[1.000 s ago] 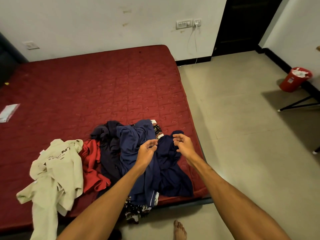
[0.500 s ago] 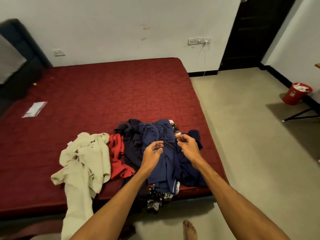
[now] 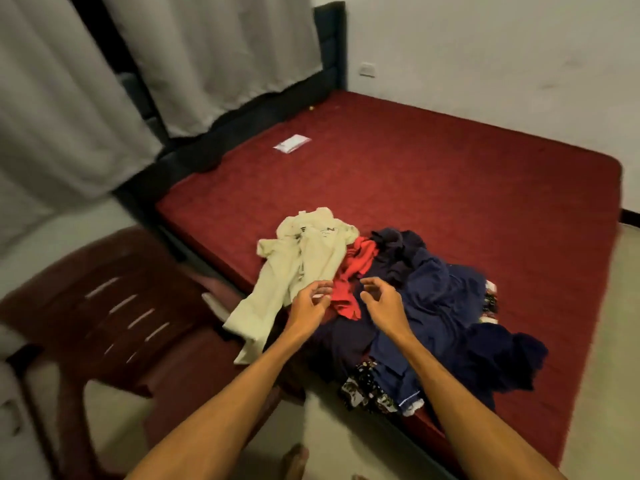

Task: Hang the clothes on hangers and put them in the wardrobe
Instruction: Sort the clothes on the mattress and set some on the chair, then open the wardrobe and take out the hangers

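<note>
A heap of clothes lies on the near corner of the red mattress [image 3: 433, 174]. A cream garment [image 3: 304, 268] hangs partly over the edge, a red garment [image 3: 353, 282] lies beside it, and several navy garments [image 3: 436, 306] spread to the right over a black-and-white patterned piece [image 3: 367, 386]. My left hand [image 3: 310, 306] hovers over the edge of the cream garment with loosely curled fingers, holding nothing. My right hand [image 3: 382, 303] hovers over the red and navy clothes, fingers loosely curled and empty. No hanger or wardrobe is in view.
A dark red plastic chair [image 3: 114, 306] stands close at the left, against the bed. Grey curtains [image 3: 104, 81] hang behind a dark headboard [image 3: 332, 43]. A small white packet [image 3: 292, 144] lies on the mattress. Pale tiled floor [image 3: 616, 341] lies at the right, my foot [image 3: 294, 462] below.
The view has swung left: the chair, curtains and headboard now show, the door and red bin are gone. Both hands have shifted from the navy clothes toward the cream and red ones.
</note>
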